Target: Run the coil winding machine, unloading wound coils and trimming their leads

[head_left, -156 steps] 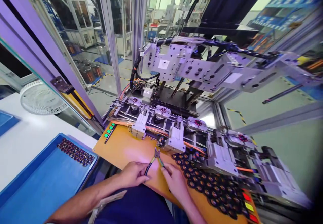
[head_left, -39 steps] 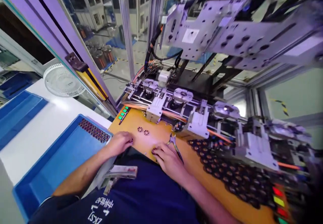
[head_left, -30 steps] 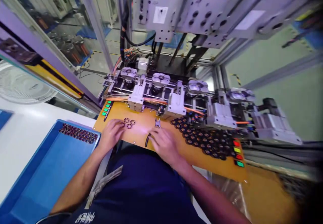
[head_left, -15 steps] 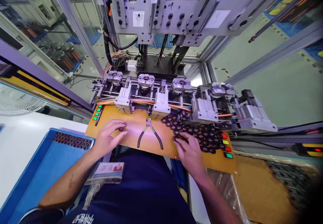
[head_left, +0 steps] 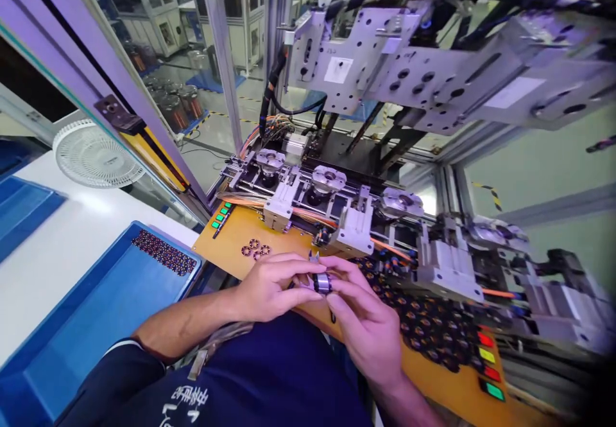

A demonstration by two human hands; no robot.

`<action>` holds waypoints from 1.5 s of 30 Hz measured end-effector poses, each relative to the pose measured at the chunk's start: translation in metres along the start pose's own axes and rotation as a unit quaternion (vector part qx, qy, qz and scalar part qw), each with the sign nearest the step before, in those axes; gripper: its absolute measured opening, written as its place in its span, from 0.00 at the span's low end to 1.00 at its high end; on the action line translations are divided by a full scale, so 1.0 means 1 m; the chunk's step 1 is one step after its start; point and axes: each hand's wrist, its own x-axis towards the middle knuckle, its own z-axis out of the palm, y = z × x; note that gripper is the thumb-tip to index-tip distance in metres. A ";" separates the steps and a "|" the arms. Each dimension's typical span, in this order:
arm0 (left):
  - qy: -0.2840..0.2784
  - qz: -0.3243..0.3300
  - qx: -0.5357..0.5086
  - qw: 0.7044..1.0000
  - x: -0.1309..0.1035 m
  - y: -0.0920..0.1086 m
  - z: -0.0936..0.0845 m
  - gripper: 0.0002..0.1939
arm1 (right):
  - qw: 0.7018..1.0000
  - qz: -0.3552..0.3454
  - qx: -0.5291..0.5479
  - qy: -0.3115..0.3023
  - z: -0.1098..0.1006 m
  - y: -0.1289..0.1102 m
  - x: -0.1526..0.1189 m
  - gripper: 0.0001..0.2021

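Observation:
My left hand and my right hand meet above the orange work plate. Between their fingertips is a small stator core, a silver cylinder with black ends, gripped from both sides. Fingers hide part of it. Beneath the hands lie cutting pliers; only the jaw tip and a bit of handle show. Several small dark rings lie on the plate beyond my left hand. Right of my right hand, many black stator parts are laid out close together.
Machine fixtures with round metal heads line the plate's far side. Green buttons are at its left, coloured buttons at its right. A blue tray with many small rings and a white fan are at left.
Both hands came together over the pliers, and a stator core is now between them. The left hand moved away from the small rings, leaving them uncovered. The view has turned left.

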 end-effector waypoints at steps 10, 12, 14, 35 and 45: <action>0.212 -0.160 0.144 0.953 -0.068 -0.093 -0.038 0.24 | 0.957 -0.137 -0.178 -0.184 0.006 0.012 0.145 0.07; 0.213 -0.179 0.141 0.950 -0.078 -0.116 -0.036 0.27 | 0.947 -0.168 -0.208 -0.180 0.016 0.025 0.197 0.07; 0.204 -0.193 0.128 0.951 -0.080 -0.132 -0.030 0.29 | 0.936 -0.190 -0.240 -0.174 0.029 0.043 0.244 0.07; 0.118 -0.194 0.066 0.972 -0.074 -0.151 -0.019 0.32 | 0.827 -0.230 -0.429 -0.281 0.063 0.090 0.301 0.11; 0.163 -0.152 0.127 0.966 -0.071 -0.143 -0.022 0.28 | 0.802 -0.269 -0.448 -0.289 0.050 0.083 0.277 0.16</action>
